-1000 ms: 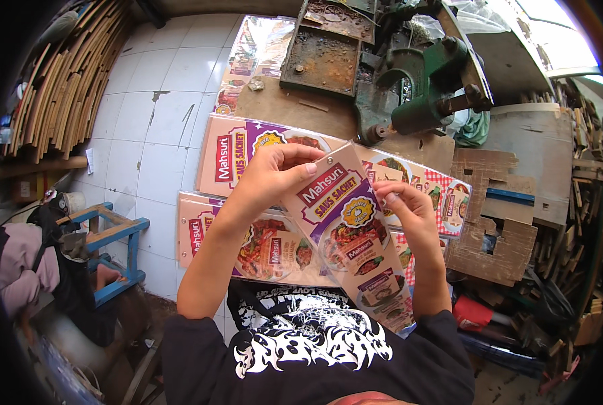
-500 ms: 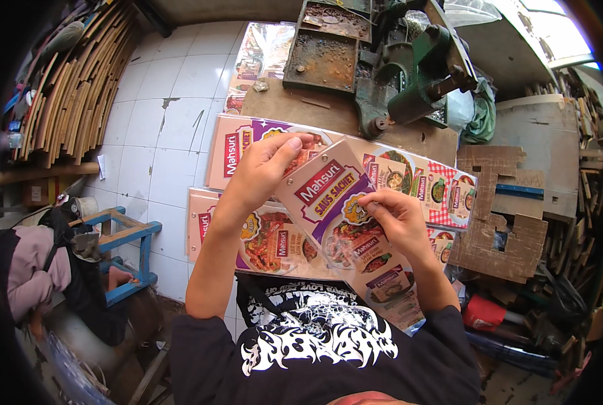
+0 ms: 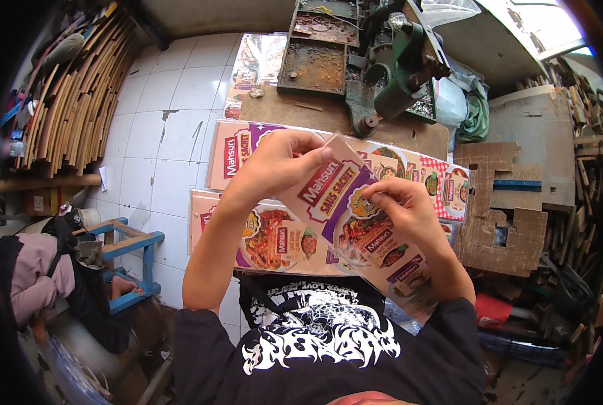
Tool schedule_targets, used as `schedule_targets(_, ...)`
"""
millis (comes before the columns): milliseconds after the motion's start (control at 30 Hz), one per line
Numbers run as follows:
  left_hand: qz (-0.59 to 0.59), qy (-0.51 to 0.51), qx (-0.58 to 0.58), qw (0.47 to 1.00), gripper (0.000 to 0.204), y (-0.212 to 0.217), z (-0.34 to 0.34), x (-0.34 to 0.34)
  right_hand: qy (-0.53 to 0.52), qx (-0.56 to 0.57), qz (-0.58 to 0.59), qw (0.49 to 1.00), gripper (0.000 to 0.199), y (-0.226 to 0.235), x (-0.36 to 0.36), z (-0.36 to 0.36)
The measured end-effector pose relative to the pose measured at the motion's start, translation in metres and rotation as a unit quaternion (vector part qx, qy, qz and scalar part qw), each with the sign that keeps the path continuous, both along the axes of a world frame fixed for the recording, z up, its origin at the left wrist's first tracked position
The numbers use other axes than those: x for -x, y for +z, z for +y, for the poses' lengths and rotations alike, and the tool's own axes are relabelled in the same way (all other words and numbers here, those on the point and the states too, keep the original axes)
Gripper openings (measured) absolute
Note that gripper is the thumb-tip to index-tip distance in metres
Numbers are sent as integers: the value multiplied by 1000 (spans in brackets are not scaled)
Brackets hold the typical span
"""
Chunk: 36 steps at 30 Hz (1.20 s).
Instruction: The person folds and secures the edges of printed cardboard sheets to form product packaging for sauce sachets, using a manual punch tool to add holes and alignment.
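A long printed strip (image 3: 355,223), pink and purple with food pictures and a glossy face, slants across my lap from the bench edge. My left hand (image 3: 278,165) is closed on its upper end, thumb across the front. Lower down, at its right edge, my right hand (image 3: 406,209) pinches with thumb and forefinger; whether a clear film is also between them I cannot tell. Beneath lie similar printed strips, one farther off (image 3: 228,154) and one nearer (image 3: 267,243), both partly covered by my hands and the held strip.
A green cast-metal press (image 3: 399,94) stands on the wooden bench (image 3: 281,108), beside a dirty compartmented tray (image 3: 311,71). Cut brown board (image 3: 507,250) lies right. A blue-framed stool (image 3: 136,236) and a seated person (image 3: 35,277) are left; stacked wooden slats (image 3: 78,94) lean behind.
The held strip's upper end has risen slightly to the right, with my left hand still on it. My right hand has shifted a little up and right. The view has shifted slightly.
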<state>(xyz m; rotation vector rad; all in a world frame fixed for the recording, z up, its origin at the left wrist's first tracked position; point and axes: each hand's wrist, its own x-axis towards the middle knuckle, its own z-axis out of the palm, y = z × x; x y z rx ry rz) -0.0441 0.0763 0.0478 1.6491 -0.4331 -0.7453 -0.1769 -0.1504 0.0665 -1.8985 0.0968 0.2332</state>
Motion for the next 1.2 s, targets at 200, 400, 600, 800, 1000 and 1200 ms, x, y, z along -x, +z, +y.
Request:
schedule_targets(200, -51, 145, 17, 988, 18, 16, 52, 38, 30, -135, 8, 990, 13, 9, 20, -18)
schedule_targets(400, 12, 319, 40, 947, 23, -9, 167, 92, -102, -65, -20, 993, 12, 19, 69, -71)
schedule_targets(600, 28, 388, 44, 920, 22, -48, 189, 104, -223, -95, -35, 970, 11, -3, 105, -95)
schedule_targets(800, -93, 422, -166, 886, 25, -56, 167, 95, -235, 23, -88, 968, 16, 18, 82, -91)
schedule_targets(1000, -234, 400, -325, 824, 21, -41, 148, 93, -284, 22, -207, 936, 13, 45, -14, -114)
schedule_targets(1200, -279, 396, -334, 809, 18, -34, 139, 90, -284, 202, -297, 889, 26, 68, -223, -154)
